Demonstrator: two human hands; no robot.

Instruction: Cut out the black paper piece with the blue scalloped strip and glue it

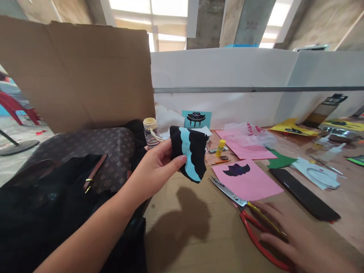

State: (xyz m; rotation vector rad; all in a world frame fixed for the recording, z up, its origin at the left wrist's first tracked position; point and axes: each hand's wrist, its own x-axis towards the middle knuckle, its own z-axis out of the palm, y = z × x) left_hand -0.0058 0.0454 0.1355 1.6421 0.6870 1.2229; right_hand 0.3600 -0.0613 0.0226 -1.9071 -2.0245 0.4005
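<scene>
Wavy edges appear already cut in the black-and-blue piece (196, 151), held at the frame's centre; what cutting is left cannot be told. Its left side is pinched by the left hand (156, 167), thumb in front. At lower right, the scissors (241, 203) are overlapped by the blurred right hand (295, 231); whether they are gripped cannot be told.

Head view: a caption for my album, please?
Left hand holding black-and-blue paper, right hand at the scissors.
</scene>
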